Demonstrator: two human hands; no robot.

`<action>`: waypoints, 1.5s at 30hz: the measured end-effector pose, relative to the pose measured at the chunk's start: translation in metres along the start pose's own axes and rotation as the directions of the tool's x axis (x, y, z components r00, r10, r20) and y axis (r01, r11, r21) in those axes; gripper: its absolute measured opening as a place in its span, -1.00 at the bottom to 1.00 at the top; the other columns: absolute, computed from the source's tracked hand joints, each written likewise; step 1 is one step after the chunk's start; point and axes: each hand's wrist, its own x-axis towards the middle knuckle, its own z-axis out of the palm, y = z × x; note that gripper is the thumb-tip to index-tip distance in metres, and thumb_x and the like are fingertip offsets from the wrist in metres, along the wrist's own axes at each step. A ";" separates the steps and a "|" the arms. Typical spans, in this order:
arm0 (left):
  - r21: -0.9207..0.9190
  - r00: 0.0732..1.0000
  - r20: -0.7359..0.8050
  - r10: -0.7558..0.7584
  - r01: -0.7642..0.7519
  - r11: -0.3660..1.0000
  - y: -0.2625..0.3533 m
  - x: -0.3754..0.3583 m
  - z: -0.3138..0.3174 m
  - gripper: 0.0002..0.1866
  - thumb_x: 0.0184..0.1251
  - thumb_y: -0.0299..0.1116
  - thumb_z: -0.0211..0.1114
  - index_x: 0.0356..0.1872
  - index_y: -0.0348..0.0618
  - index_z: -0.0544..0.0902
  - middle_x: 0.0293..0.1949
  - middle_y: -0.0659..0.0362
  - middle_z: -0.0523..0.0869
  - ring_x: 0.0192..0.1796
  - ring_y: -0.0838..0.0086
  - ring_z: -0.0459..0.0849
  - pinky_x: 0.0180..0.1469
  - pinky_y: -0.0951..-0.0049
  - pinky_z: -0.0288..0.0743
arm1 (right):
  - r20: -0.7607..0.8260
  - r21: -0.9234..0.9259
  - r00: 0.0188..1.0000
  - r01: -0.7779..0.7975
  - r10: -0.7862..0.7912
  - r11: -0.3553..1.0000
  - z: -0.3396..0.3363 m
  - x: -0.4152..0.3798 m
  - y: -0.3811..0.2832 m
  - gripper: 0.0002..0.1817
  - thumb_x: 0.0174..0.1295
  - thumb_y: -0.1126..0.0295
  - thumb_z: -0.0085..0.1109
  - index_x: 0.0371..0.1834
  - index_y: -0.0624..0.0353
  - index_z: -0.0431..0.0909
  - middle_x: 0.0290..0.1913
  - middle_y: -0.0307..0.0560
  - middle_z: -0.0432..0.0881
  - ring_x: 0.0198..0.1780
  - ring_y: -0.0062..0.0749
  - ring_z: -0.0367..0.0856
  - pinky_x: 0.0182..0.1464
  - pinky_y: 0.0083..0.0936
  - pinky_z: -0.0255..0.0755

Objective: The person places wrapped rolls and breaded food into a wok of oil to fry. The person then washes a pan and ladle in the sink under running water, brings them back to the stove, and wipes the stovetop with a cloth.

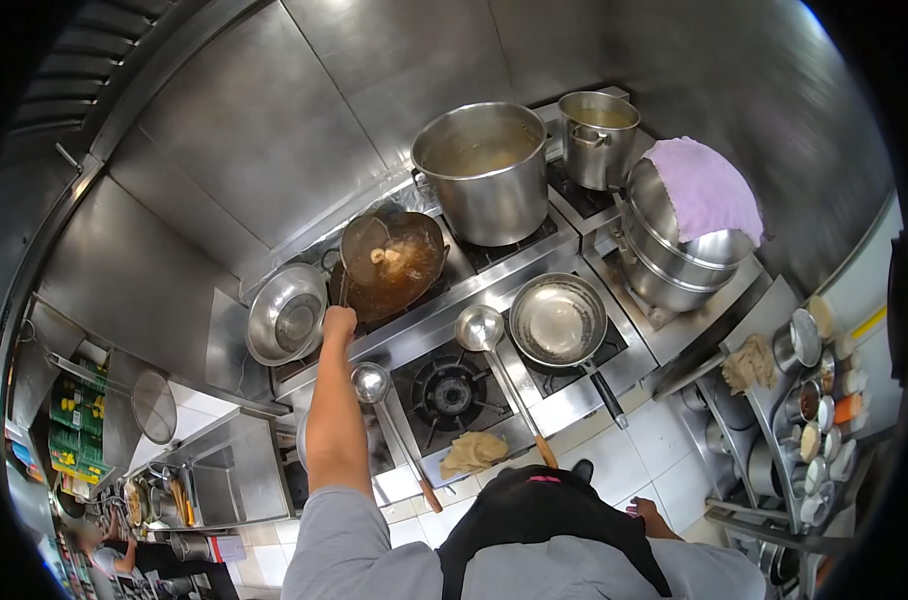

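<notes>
My left hand (340, 323) is closed around the handle of a skimmer (364, 237), reaching forward to the back burner. The skimmer's round mesh is over a dark wok (394, 295) of bubbling brown oil. A few pale pieces of food (385, 257) lie at the mesh in the foam. To the left of the wok, close by my hand, sits a wide steel bowl (264, 320) with a perforated base. My right hand (650, 517) hangs low at my side, partly hidden by my body; a small pinkish spot shows at its fingers.
Two ladles (372, 383) (480, 328) lie across the stove front beside a folded cloth (474, 454). A frying pan (558, 320) sits on the right burner. Behind are large stockpots (479, 205) and a covered steamer (664, 265). Shelves of containers (824, 440) stand right; another person (124, 550) works far left.
</notes>
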 end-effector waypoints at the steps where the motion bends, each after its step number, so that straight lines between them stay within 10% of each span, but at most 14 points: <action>1: 0.126 0.995 -0.008 0.102 -0.100 0.987 0.000 -0.003 -0.009 -0.71 0.16 -0.42 0.10 -0.36 -0.56 0.63 -0.40 -0.33 0.68 -0.38 -0.11 0.73 -0.35 0.06 0.55 | -0.005 0.034 1.000 -0.005 0.006 0.999 0.004 -0.008 -0.008 -0.61 0.35 0.21 0.03 0.16 0.15 0.43 0.01 0.07 0.55 -0.01 -0.06 0.56 0.02 0.01 0.50; 6: 0.393 0.917 -0.225 0.329 -0.223 0.892 -0.008 0.000 -0.039 -0.69 0.19 -0.38 0.13 -0.27 -0.50 0.66 -0.13 -0.37 0.68 0.00 -0.13 0.68 0.10 0.03 0.53 | -0.014 0.036 1.000 0.025 -0.024 0.999 0.002 -0.026 -0.019 -0.60 0.40 0.16 -0.03 0.18 0.14 0.42 0.01 0.06 0.54 -0.01 -0.05 0.55 0.01 0.01 0.50; 13: 0.401 0.969 0.063 0.240 -0.245 0.883 -0.058 0.037 0.000 -0.64 0.18 -0.42 0.04 -0.09 -0.51 0.56 -0.29 -0.37 0.70 -0.18 -0.15 0.73 -0.15 0.06 0.61 | 0.002 0.014 0.999 0.041 -0.041 0.999 -0.011 0.000 -0.002 -0.61 0.41 0.15 -0.01 0.15 0.15 0.44 -0.06 0.06 0.55 -0.11 -0.06 0.57 -0.08 -0.02 0.50; 15: 0.138 0.892 0.430 -0.141 0.089 0.986 -0.049 0.035 0.022 -0.66 0.24 -0.40 -0.03 -0.02 -0.37 0.49 -0.57 -0.10 0.66 -0.61 0.07 0.63 -0.58 0.13 0.46 | 0.010 0.027 0.999 0.039 -0.040 0.999 -0.013 0.004 -0.001 -0.62 0.40 0.15 0.00 0.13 0.16 0.45 -0.08 0.06 0.55 -0.15 -0.08 0.57 -0.11 -0.03 0.51; 16: 0.136 0.891 0.431 -0.141 0.090 0.987 -0.039 0.022 0.030 -0.66 0.24 -0.40 -0.03 -0.02 -0.37 0.49 -0.57 -0.10 0.66 -0.61 0.07 0.63 -0.58 0.13 0.46 | 0.043 0.031 0.998 0.044 -0.045 0.999 -0.013 0.003 -0.003 -0.63 0.40 0.16 0.00 0.13 0.16 0.44 -0.08 0.06 0.55 -0.16 -0.09 0.57 -0.12 -0.05 0.51; 18: -0.435 0.835 0.525 -0.167 0.432 0.790 -0.021 -0.003 0.042 -0.79 0.35 -0.41 -0.14 -0.19 -0.21 0.48 -0.73 0.24 0.40 -0.79 0.51 0.27 -0.78 0.45 0.07 | 0.078 0.031 0.996 0.051 -0.053 0.998 -0.011 0.003 -0.007 -0.63 0.40 0.17 0.00 0.12 0.16 0.44 -0.08 0.06 0.55 -0.18 -0.10 0.57 -0.14 -0.08 0.52; 28: -0.501 0.574 0.812 -0.105 0.777 0.381 0.005 -0.012 0.067 -0.82 0.29 -0.51 -0.19 -0.22 -0.17 0.42 -0.70 0.37 0.26 -0.76 0.68 0.15 -0.77 0.65 0.01 | 0.087 0.066 0.992 0.084 -0.089 0.994 0.006 0.009 -0.033 -0.59 0.38 0.30 -0.05 0.24 0.25 0.38 0.01 0.18 0.55 -0.12 -0.03 0.62 -0.14 -0.12 0.61; 39: -0.354 0.791 0.587 -0.173 0.443 0.824 -0.010 -0.056 -0.008 -0.78 0.33 -0.45 -0.14 -0.43 -0.09 0.49 -0.71 0.30 0.31 -0.73 0.59 0.18 -0.74 0.56 0.00 | 0.201 -0.171 0.934 0.330 -0.295 0.928 -0.016 0.081 -0.004 -0.60 0.33 0.24 0.03 0.13 0.27 0.44 -0.13 0.12 0.58 -0.36 -0.15 0.60 -0.33 -0.10 0.58; 45: -0.115 0.906 0.416 -0.081 0.140 0.983 -0.026 -0.071 -0.058 -0.81 0.36 -0.38 0.08 -0.48 -0.16 0.51 -0.71 0.24 0.30 -0.74 0.49 0.23 -0.70 0.42 0.01 | 0.078 0.048 0.995 0.061 -0.065 0.997 -0.005 0.039 -0.038 -0.63 0.34 0.22 0.03 0.12 0.18 0.45 -0.12 0.06 0.57 -0.28 -0.17 0.58 -0.22 -0.13 0.52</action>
